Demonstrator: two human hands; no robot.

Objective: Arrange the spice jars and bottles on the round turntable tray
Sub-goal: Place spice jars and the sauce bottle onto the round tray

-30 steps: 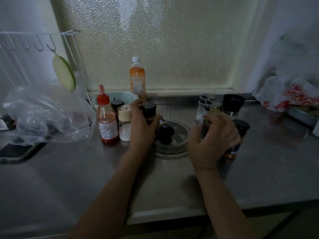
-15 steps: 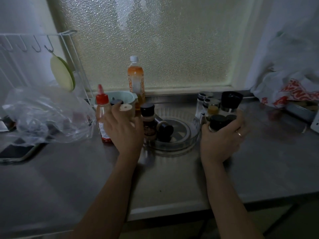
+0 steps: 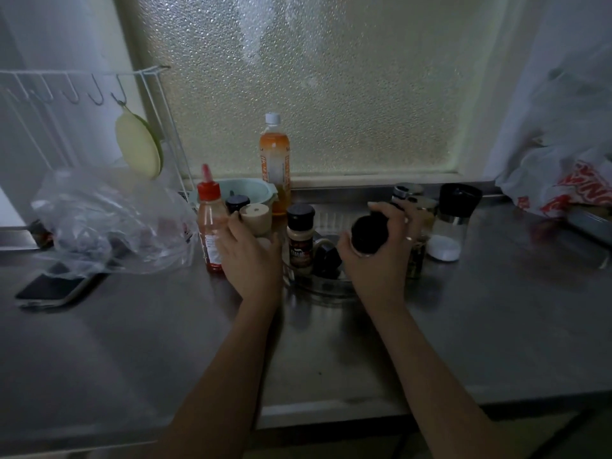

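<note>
The clear round turntable tray (image 3: 319, 288) sits on the steel counter between my hands. On it a brown spice jar with a black cap (image 3: 299, 240) stands upright, and a dark bottle (image 3: 327, 257) lies on its side. My right hand (image 3: 376, 263) grips a black-capped jar (image 3: 369, 233), tilted towards me above the tray's right half. My left hand (image 3: 248, 260) wraps around the lower part of a beige-lidded jar (image 3: 255, 217) just left of the tray. Beside it stand a red-capped sauce bottle (image 3: 208, 226) and a small black-lidded jar (image 3: 237, 203).
Behind are an orange drink bottle (image 3: 275, 160) and a green bowl (image 3: 246, 190). Right of the tray stand glass shakers (image 3: 409, 193), a black-topped grinder (image 3: 458, 207) and a white lid (image 3: 443, 248). A plastic bag (image 3: 109, 223) and phone (image 3: 49, 289) lie left; another bag (image 3: 563, 183) lies right.
My left hand let go of the brown spice jar on the tray and moved left onto the beige-lidded jar. My right hand picked up the black-capped jar and carried it left over the tray.
</note>
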